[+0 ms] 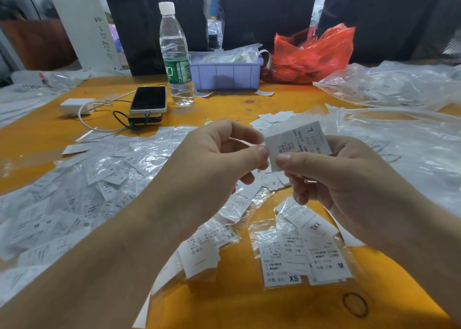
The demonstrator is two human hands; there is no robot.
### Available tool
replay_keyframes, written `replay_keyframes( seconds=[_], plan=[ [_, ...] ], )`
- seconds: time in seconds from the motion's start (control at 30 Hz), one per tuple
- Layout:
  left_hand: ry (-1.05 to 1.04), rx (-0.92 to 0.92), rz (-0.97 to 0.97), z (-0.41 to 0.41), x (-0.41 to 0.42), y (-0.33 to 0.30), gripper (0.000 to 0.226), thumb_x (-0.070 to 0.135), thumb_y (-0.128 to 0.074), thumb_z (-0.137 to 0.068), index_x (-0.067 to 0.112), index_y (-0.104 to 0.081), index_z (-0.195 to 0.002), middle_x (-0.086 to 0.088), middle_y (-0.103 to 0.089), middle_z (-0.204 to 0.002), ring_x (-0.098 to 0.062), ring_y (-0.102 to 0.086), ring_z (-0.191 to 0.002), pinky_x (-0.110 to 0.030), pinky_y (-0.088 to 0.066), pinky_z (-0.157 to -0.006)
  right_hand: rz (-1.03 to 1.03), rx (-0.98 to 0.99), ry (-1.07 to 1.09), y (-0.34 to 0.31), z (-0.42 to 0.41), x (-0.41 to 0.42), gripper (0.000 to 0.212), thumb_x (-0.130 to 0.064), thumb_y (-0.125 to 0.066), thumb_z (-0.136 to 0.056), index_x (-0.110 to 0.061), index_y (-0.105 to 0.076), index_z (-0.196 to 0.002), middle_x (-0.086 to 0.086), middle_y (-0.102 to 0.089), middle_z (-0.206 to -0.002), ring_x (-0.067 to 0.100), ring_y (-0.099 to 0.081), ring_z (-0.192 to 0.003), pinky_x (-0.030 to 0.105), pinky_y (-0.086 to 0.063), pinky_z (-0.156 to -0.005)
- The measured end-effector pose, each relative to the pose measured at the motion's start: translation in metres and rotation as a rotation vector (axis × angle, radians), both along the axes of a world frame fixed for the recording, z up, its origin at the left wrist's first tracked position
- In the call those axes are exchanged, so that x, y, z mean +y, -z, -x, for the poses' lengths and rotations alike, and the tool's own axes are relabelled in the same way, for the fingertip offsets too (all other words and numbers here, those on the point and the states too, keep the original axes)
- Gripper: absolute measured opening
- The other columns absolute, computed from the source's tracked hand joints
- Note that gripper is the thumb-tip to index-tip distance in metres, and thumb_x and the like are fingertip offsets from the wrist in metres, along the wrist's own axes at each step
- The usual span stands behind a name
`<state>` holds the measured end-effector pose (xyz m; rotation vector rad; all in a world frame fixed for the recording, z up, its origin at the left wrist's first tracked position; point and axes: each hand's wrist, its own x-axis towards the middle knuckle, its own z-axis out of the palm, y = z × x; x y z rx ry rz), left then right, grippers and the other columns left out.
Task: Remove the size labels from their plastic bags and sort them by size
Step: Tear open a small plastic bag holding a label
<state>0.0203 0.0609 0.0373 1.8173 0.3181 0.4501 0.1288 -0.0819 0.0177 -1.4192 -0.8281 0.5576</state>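
Orange, glossy tabletop (224,109) fills the view, strewn with crinkled clear plastic and small white paper slips. Above its middle, two bare hands meet. Left hand (219,154) and right hand (331,176) both pinch, thumb against fingers, the lower edge of one rectangular size label (298,143) printed with an "L" (held tilted, above the table). Just below the hands lie more bagged labels (305,261) in shiny sleeves, marked XS, M and XXL. To the left spreads a large loose heap of labels (82,191) and wrinkled plastic. Farther back stand a tall clear water bottle (175,54) with a green wrapper, a dark phone (149,99) on a charger cable, a lilac ribbed plastic bin (225,75) and a crumpled red bag (314,54). Filmy clear bags (389,84) pile up at right.
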Motion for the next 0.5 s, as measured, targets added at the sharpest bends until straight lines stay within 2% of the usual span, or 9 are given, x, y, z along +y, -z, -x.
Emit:
replay_keyframes(
  seconds=[0.13, 0.27, 0.37, 0.43, 0.5],
  plan=[
    [0.041, 0.0, 0.008, 0.0, 0.001, 0.001, 0.012, 0.027, -0.073, -0.079, 0.024, -0.07, -0.091, 0.007, -0.071, -0.071, -0.004, -0.06, -0.059, -0.019, -0.044, -0.054, 0.045, -0.005, -0.088, -0.001, 0.002, -0.001, 0.01, -0.028, -0.072, -0.07, -0.023, -0.076, -0.077, -0.001, -0.058, -0.063, 0.01, -0.055, -0.057, 0.023, -0.046, -0.052],
    [0.048, 0.003, -0.027, -0.001, 0.003, 0.001, 0.003, 0.022, -0.071, -0.084, 0.02, -0.071, -0.086, 0.009, -0.068, -0.064, -0.003, -0.059, -0.057, -0.013, -0.043, -0.049, 0.056, 0.008, -0.138, -0.003, 0.002, -0.001, 0.011, -0.026, -0.07, -0.072, -0.023, -0.077, -0.08, -0.003, -0.059, -0.063, 0.01, -0.056, -0.058, 0.022, -0.047, -0.052],
    [-0.001, 0.061, -0.055, -0.001, 0.011, -0.002, 0.003, 0.022, -0.071, -0.085, 0.022, -0.072, -0.083, 0.009, -0.069, -0.064, -0.002, -0.056, -0.054, -0.016, -0.042, -0.05, 0.069, -0.003, -0.097, -0.007, -0.002, -0.002, 0.015, -0.025, -0.071, -0.072, -0.02, -0.079, -0.083, -0.003, -0.06, -0.064, 0.011, -0.055, -0.058, 0.022, -0.048, -0.053],
    [-0.014, 0.141, -0.067, 0.0, 0.019, -0.004, 0.006, 0.02, -0.07, -0.085, 0.024, -0.073, -0.081, 0.009, -0.069, -0.064, -0.001, -0.054, -0.051, -0.017, -0.041, -0.05, 0.075, -0.037, -0.02, -0.01, -0.005, -0.003, 0.003, -0.021, -0.078, -0.073, -0.019, -0.078, -0.075, -0.002, -0.061, -0.063, 0.011, -0.056, -0.057, 0.024, -0.047, -0.055],
    [-0.044, 0.243, -0.152, 0.0, 0.027, -0.005, 0.009, 0.02, -0.07, -0.084, 0.028, -0.072, -0.081, 0.009, -0.069, -0.064, -0.001, -0.053, -0.049, -0.021, -0.043, -0.052, 0.082, -0.076, 0.074, -0.01, -0.008, -0.004, 0.005, -0.016, -0.076, -0.077, -0.017, -0.076, -0.072, -0.001, -0.062, -0.062, 0.012, -0.057, -0.056, 0.028, -0.047, -0.056]
  ],
)
